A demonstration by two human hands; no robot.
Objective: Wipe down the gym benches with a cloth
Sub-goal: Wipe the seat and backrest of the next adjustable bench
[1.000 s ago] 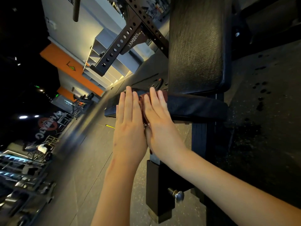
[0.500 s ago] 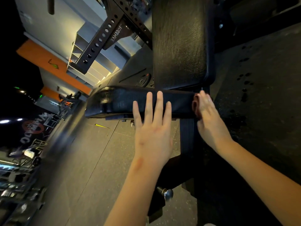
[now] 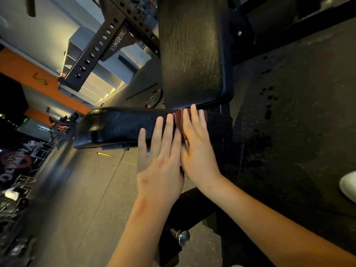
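Observation:
A black padded gym bench fills the middle of the view: its seat pad (image 3: 115, 126) runs left to right and its long back pad (image 3: 192, 54) rises behind it. A dark red cloth (image 3: 178, 119) lies on the seat pad, mostly hidden under my right hand (image 3: 198, 147), which presses flat on it with straight fingers. My left hand (image 3: 161, 157) lies flat on the seat pad right beside it, fingers straight, its edge touching my right hand.
The bench's black metal frame and a silver adjustment knob (image 3: 183, 237) sit below my arms. A perforated black rack upright (image 3: 96, 49) stands behind on the left. Dark rubber flooring (image 3: 289, 132) surrounds the bench. A white object (image 3: 348, 185) shows at the right edge.
My right hand slid the cloth from the seat pad's right end back leftward until it met my left hand. The left hand stayed pressed on the pad.

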